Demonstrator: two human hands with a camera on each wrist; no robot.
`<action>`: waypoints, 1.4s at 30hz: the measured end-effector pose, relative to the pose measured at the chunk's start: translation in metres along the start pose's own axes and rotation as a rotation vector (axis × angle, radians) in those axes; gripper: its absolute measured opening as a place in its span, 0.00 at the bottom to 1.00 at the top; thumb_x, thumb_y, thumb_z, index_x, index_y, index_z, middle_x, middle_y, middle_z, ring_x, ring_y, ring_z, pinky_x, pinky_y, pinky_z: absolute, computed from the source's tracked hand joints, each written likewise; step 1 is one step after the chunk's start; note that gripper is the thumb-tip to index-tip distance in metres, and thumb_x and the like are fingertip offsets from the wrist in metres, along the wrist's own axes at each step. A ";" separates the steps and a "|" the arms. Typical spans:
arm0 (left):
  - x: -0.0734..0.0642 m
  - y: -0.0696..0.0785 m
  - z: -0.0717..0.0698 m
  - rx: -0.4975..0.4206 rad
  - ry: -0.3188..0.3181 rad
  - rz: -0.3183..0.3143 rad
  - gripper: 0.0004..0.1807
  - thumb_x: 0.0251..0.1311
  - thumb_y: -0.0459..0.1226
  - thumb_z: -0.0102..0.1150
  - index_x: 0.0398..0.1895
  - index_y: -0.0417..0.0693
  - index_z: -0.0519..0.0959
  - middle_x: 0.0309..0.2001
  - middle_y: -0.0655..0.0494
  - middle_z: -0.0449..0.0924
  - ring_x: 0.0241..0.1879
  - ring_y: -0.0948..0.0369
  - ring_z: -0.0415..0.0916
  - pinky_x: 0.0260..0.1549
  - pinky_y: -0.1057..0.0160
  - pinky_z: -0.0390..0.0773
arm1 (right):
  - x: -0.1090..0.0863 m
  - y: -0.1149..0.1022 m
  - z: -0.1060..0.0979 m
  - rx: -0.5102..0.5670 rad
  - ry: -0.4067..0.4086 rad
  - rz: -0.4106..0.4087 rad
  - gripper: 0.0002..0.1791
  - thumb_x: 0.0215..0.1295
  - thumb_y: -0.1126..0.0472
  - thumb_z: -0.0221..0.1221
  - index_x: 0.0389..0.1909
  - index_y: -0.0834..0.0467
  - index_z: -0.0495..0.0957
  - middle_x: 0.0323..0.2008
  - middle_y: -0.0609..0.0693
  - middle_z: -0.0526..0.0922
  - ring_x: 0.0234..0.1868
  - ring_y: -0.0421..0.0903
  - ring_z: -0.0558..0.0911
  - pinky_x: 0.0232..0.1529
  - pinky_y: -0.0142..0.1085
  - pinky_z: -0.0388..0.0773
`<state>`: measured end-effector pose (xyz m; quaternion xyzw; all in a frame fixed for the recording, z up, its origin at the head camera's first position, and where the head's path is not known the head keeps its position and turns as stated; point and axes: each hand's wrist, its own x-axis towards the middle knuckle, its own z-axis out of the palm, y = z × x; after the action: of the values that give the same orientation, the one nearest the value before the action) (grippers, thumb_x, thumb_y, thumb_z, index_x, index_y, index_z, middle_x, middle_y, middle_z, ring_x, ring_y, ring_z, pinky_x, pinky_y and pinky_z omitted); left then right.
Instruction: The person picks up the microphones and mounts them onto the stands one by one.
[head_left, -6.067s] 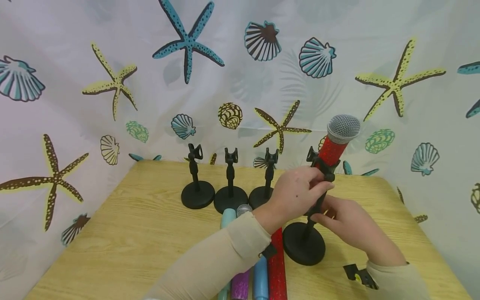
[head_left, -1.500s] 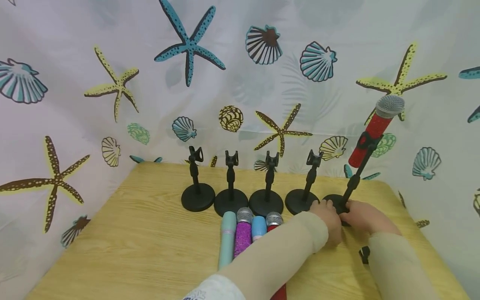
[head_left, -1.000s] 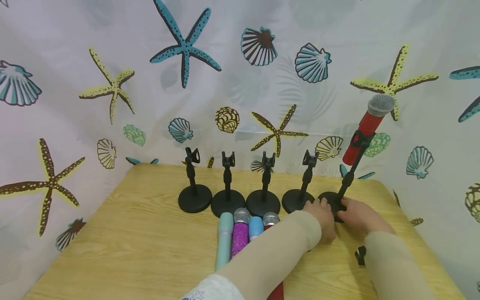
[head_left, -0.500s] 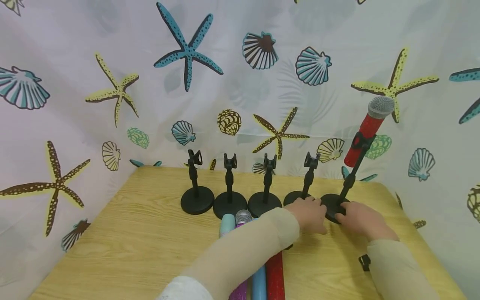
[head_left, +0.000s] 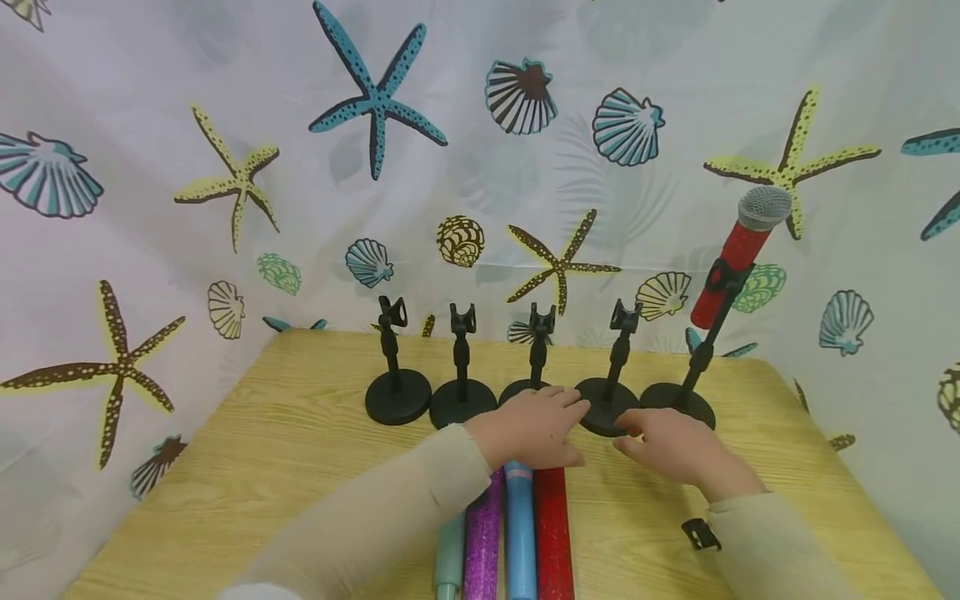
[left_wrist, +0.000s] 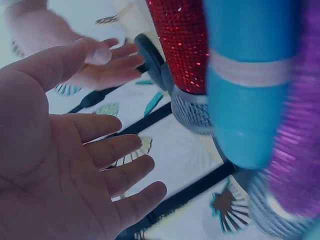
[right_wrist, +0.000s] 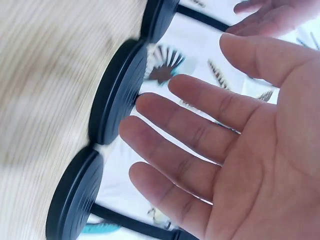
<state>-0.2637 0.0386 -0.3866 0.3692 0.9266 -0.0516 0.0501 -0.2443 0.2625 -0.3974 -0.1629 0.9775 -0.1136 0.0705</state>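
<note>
Red microphone [head_left: 744,243] tilted in black stand [head_left: 701,358], both hands [head_left: 531,427] [head_left: 678,446] spread wide, pale band [left_wrist: 252,71] around blue microphone [head_left: 521,533]

Four microphones [head_left: 521,533]; five stands [head_left: 537,354] behind

Behind the left grip [head_left: 527,427], a long, loose cream left sleeve [head_left: 367,521] is worn, creased near the wrist; farther back from that grip, white fabric [head_left: 262,592] is shown. A matching cream right sleeve [head_left: 780,550] is worn behind the right grip [head_left: 684,447]. Beside its wrist edge, a small black fitting [head_left: 701,534] is seen, its details too small to be told.
</note>
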 end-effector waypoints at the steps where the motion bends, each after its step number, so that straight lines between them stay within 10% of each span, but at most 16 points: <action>1: -0.007 -0.004 0.002 -0.016 0.013 -0.004 0.43 0.67 0.63 0.54 0.80 0.56 0.58 0.78 0.59 0.57 0.77 0.55 0.52 0.71 0.52 0.57 | 0.000 -0.005 0.001 0.000 -0.003 -0.002 0.21 0.69 0.46 0.62 0.55 0.56 0.83 0.46 0.51 0.86 0.50 0.55 0.84 0.51 0.58 0.76; 12: -0.068 -0.040 0.020 -0.209 0.089 -0.110 0.43 0.66 0.61 0.57 0.79 0.53 0.60 0.77 0.53 0.57 0.76 0.51 0.53 0.69 0.48 0.60 | 0.000 -0.052 0.020 0.106 -0.057 -0.006 0.22 0.65 0.41 0.63 0.46 0.56 0.86 0.37 0.46 0.86 0.35 0.44 0.82 0.41 0.47 0.81; 25: -0.086 -0.058 0.034 -0.361 0.150 -0.177 0.40 0.67 0.58 0.56 0.77 0.49 0.63 0.75 0.50 0.63 0.73 0.50 0.60 0.66 0.46 0.64 | 0.009 -0.077 0.057 0.292 -0.167 0.116 0.32 0.58 0.27 0.61 0.21 0.53 0.78 0.16 0.48 0.76 0.17 0.44 0.73 0.21 0.37 0.65; 42: -0.081 -0.061 0.027 -0.369 0.195 -0.170 0.38 0.68 0.56 0.55 0.76 0.50 0.65 0.73 0.51 0.66 0.71 0.51 0.64 0.64 0.47 0.67 | 0.004 -0.053 0.038 0.749 -0.216 0.064 0.25 0.68 0.46 0.61 0.53 0.63 0.74 0.34 0.54 0.84 0.28 0.52 0.85 0.32 0.46 0.84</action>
<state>-0.2462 -0.0639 -0.3988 0.2776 0.9486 0.1506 0.0225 -0.2258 0.2048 -0.4210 -0.1064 0.8601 -0.4424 0.2308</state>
